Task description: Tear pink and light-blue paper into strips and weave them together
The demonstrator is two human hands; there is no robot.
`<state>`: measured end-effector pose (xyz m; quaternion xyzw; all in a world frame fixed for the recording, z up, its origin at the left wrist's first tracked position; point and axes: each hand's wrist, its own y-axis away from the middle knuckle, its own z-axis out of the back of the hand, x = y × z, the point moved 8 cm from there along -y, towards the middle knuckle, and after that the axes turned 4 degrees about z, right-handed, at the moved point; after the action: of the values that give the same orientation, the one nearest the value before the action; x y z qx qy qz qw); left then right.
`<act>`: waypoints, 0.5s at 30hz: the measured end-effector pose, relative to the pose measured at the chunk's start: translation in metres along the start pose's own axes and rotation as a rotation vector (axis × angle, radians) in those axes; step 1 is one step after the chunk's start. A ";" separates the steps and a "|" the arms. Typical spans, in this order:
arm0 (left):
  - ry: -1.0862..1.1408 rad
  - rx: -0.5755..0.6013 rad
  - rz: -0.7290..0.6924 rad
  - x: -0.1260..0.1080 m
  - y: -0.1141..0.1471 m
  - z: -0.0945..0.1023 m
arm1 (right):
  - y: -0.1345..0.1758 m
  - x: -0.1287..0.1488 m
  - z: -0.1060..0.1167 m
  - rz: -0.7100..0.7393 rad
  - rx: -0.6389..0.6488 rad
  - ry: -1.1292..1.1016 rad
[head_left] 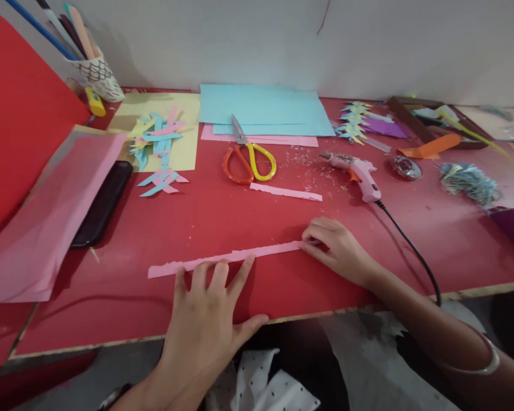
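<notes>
A long, narrow pink paper strip [278,249] lies across the red table near its front edge. My left hand [208,308] rests with fingers spread, its fingertips touching the strip's lower edge. At the strip's right end, my right hand [336,248] is closed, thumb and fingers pinching that end. Beyond the hands lies a shorter pink strip [286,192]. Scissors [251,162] with one red and one yellow handle lie above it, blades pointing away. To the right is a pink glue gun [354,171] with a black cord.
Blue paper sheets [265,105] lie by the wall. Woven paper pieces [165,154] rest on a yellow sheet [188,137]. Pink sheets [47,228] and a black phone-like object [105,205] are at left. A pen cup [103,77], a brown tray [415,125] and a tinsel-like bundle [469,182] stand farther out.
</notes>
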<state>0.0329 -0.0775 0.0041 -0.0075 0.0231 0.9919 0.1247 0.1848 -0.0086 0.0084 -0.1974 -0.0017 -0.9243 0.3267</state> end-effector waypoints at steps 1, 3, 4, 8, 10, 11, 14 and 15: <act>0.001 0.002 0.002 0.000 0.000 -0.001 | 0.001 -0.001 0.001 -0.005 -0.006 -0.007; 0.003 0.000 -0.004 0.000 0.000 -0.002 | 0.001 -0.002 0.002 -0.014 -0.026 -0.016; 0.003 -0.003 -0.010 0.000 0.000 -0.002 | 0.002 -0.003 0.003 -0.018 -0.038 -0.016; -0.002 -0.017 -0.023 -0.001 0.001 -0.002 | 0.003 -0.004 0.002 -0.028 -0.052 -0.001; -0.008 -0.016 -0.018 -0.001 0.001 -0.001 | 0.003 -0.005 0.001 -0.040 -0.042 0.014; -0.010 -0.012 -0.012 -0.001 0.000 -0.001 | 0.004 -0.005 0.000 -0.051 -0.041 0.023; -0.022 0.005 0.004 -0.001 0.000 0.001 | 0.007 -0.008 0.002 -0.092 -0.058 0.042; -0.030 0.009 0.007 -0.002 -0.001 0.002 | 0.008 -0.010 0.003 -0.105 -0.068 0.046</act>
<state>0.0347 -0.0773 0.0063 0.0081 0.0259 0.9922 0.1217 0.1974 -0.0088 0.0062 -0.1867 0.0267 -0.9439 0.2711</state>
